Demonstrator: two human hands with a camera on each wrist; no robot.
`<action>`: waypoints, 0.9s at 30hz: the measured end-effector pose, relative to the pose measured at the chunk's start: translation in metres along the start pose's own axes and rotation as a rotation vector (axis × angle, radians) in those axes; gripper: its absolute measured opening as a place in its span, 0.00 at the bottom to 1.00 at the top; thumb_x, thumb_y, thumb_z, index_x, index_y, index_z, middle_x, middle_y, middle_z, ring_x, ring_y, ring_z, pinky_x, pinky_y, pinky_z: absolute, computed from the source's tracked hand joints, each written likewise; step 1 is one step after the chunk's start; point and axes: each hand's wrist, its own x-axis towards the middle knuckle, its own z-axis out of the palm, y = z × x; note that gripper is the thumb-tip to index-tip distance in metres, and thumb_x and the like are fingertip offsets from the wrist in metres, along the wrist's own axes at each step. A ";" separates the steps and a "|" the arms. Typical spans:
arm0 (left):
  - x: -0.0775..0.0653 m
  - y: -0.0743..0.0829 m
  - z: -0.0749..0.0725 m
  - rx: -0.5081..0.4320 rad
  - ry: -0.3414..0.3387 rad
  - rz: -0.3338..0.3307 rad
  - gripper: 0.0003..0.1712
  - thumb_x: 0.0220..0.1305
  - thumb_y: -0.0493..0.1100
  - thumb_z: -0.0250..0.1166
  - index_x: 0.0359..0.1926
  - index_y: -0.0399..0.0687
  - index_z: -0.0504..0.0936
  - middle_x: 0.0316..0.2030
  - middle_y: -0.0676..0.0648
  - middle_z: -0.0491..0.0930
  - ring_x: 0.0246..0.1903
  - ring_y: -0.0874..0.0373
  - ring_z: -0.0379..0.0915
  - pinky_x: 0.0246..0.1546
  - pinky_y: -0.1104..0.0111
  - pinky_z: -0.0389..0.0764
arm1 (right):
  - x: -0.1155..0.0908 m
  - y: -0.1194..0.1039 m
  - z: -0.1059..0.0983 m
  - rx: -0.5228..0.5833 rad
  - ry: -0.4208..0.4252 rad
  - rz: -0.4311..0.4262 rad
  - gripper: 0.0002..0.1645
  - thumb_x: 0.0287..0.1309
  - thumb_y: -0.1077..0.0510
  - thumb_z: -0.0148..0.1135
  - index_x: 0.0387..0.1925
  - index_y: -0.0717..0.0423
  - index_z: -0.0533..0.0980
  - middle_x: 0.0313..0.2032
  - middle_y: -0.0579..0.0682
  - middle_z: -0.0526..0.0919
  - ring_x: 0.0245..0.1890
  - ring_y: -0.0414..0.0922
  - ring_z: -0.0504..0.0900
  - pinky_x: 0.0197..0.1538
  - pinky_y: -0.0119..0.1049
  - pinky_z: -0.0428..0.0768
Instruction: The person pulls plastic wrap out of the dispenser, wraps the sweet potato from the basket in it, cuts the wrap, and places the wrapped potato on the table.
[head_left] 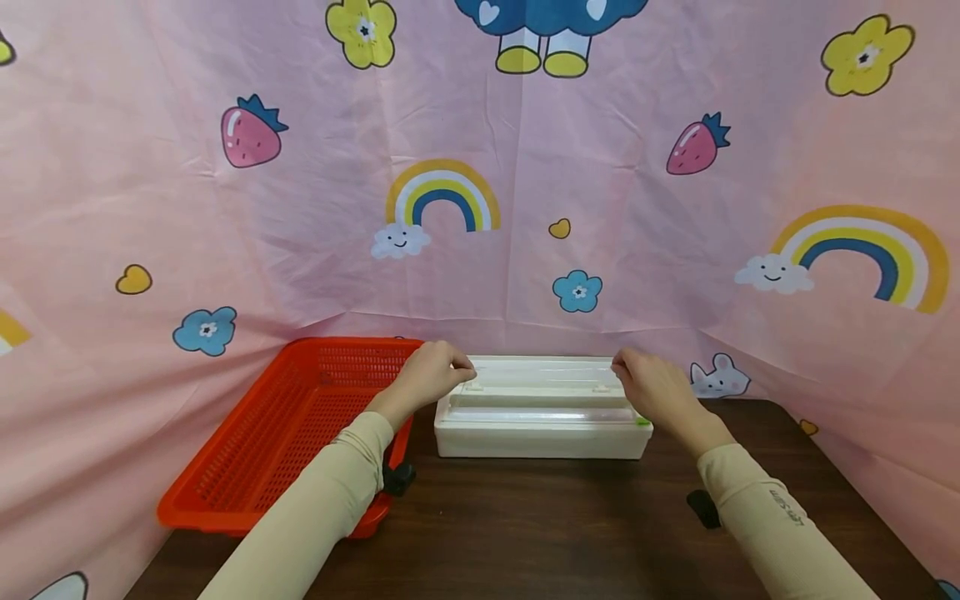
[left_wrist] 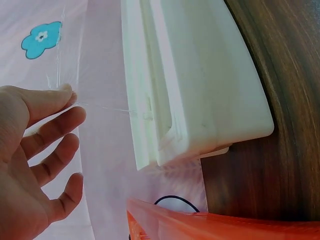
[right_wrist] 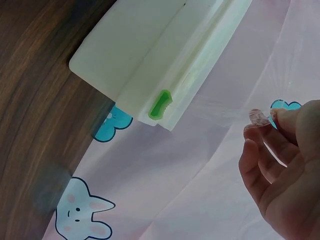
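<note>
Left hand (head_left: 426, 373) and right hand (head_left: 657, 388): level film (right_wrist: 220, 106)

Each pinches one end of the edge. Film runs to the box (head_left: 540, 442), right of the basket (head_left: 213, 522). Even tension should prevent folding; slack likely lets it cling.

Both hands (head_left: 429, 375) (head_left: 657, 388) pinch, well apart, arms (head_left: 315, 504) (head_left: 776, 521) extended forward.

A dark brown wood-grain tabletop (head_left: 540, 533) is being used as the support. On its left side, an orange-red plastic basket (head_left: 292, 442) with slatted walls is being carried, its length running from near to far. At the far middle, just right of the basket, a white cling-film dispenser (head_left: 540, 443) is being borne, one long side being turned toward the near edge.
</note>
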 end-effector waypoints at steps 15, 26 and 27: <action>-0.001 0.000 -0.006 -0.046 0.023 0.009 0.08 0.65 0.48 0.69 0.39 0.53 0.93 0.39 0.52 0.90 0.41 0.56 0.83 0.45 0.58 0.83 | 0.002 0.001 -0.007 0.002 -0.037 0.046 0.05 0.70 0.59 0.58 0.40 0.57 0.79 0.31 0.51 0.84 0.27 0.45 0.78 0.33 0.47 0.79; -0.002 0.004 -0.012 -0.074 0.020 -0.008 0.10 0.66 0.48 0.69 0.42 0.52 0.93 0.41 0.50 0.90 0.43 0.55 0.84 0.47 0.57 0.84 | 0.007 -0.004 -0.019 -0.005 -0.087 0.092 0.07 0.72 0.59 0.57 0.43 0.57 0.79 0.34 0.52 0.85 0.30 0.47 0.79 0.36 0.49 0.80; -0.002 0.004 -0.013 -0.076 0.019 -0.009 0.10 0.66 0.48 0.69 0.43 0.52 0.93 0.41 0.50 0.90 0.43 0.55 0.84 0.47 0.57 0.84 | 0.008 -0.004 -0.020 -0.004 -0.092 0.097 0.07 0.72 0.59 0.56 0.43 0.57 0.79 0.35 0.52 0.85 0.31 0.47 0.79 0.37 0.49 0.80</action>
